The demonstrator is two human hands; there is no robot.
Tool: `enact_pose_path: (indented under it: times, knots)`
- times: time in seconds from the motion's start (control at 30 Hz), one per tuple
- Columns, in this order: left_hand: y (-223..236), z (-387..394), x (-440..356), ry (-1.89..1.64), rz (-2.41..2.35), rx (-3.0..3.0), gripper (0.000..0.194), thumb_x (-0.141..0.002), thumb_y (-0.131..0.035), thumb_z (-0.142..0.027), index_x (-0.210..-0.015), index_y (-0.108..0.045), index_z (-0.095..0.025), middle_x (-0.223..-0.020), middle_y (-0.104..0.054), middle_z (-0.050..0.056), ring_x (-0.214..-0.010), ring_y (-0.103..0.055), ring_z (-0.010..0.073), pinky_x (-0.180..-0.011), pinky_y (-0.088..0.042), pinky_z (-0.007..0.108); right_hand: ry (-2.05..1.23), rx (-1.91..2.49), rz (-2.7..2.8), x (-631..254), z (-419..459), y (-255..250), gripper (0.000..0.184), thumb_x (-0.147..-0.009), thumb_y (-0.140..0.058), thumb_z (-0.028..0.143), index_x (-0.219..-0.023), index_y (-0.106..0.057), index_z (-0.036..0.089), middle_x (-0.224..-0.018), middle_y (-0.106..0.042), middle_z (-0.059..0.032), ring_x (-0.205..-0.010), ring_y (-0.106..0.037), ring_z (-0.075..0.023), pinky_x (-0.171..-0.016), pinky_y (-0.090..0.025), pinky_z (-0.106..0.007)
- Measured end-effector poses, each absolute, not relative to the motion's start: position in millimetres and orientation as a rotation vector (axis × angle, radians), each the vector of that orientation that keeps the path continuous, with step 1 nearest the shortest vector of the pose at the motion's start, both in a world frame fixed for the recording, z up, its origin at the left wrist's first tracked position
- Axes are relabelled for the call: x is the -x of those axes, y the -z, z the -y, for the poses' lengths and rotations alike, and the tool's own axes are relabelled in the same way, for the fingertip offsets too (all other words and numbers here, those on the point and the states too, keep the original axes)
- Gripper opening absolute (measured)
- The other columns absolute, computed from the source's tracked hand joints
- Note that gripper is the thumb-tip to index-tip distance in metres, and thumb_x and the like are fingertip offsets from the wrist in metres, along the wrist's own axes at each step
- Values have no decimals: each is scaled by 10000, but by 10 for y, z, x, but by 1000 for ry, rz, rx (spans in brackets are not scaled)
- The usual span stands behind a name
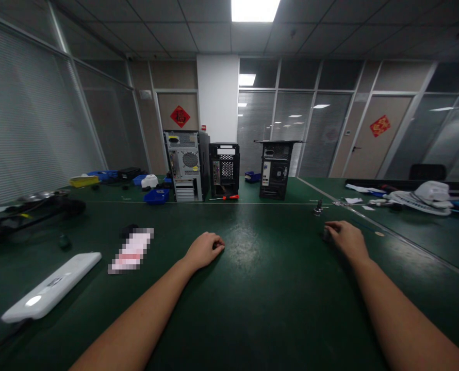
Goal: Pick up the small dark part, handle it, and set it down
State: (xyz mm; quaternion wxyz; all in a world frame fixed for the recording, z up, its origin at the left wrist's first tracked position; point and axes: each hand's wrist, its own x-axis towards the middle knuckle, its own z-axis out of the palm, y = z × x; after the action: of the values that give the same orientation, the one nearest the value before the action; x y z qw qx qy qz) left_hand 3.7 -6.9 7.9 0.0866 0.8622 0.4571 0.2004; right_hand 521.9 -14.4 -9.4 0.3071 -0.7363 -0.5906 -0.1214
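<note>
My left hand (205, 250) rests on the green tabletop (252, 309) with its fingers curled in, and nothing shows in it. Farther right, my right hand (345, 239) is closed, thumb and fingers together at a small dark thing (326, 234) that is too blurred to name. Just beyond that hand stands a small dark metal piece (317, 208), apart from the fingers. To the left of my left hand lies a pixelated pink-and-white flat item (132, 252).
Three computer cases (225, 167) stand along the back, with a red-handled screwdriver (230, 197) before the middle one. Blue bins (156, 196) sit at the back left. A white elongated device (53, 286) lies at front left. White cloth-like items (423, 198) occupy the right.
</note>
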Motion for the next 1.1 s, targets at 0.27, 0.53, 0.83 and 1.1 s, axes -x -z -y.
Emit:
enact_pose_path:
  times: [0.27, 0.53, 0.83, 1.1]
  knots:
    - [-105, 87, -61, -580, -1394, -2566, 236, -923, -580, -364, -971, -760, -219, -929, -713, 60, -912, -605, 237, -795, -447, 327, 281, 1984, 1555, -5244, 103, 119, 404, -885, -537, 415, -1143, -749, 187, -1050, -748, -108, -940, -674, -278, -809, -488, -380]
    - [-101, 89, -58, -571, -1381, -2568, 254, -923, -571, -378, -975, -761, -218, -939, -711, 66, -917, -604, 238, -808, -459, 332, 341, 1973, 1552, -5213, 130, 96, 386, -891, -527, 407, -1111, -759, 191, -1099, -732, -111, -955, -669, -279, -820, -491, -385]
    - [-88, 78, -50, -579, -1385, -2563, 244, -923, -580, -389, -970, -757, -228, -947, -709, 58, -929, -605, 240, -803, -457, 332, 354, 1974, 1595, -5243, 113, 115, 397, -917, -485, 388, -1125, -761, 193, -1157, -721, -110, -994, -668, -281, -824, -499, -369]
    - [-85, 74, -51, -587, -1362, -2584, 239, -924, -574, -371, -957, -755, -219, -929, -710, 62, -907, -607, 234, -818, -459, 337, 355, 1990, 1627, -5248, 106, 121, 397, -898, -489, 285, -1181, -749, 183, -1215, -702, -121, -1029, -660, -284, -877, -492, -385]
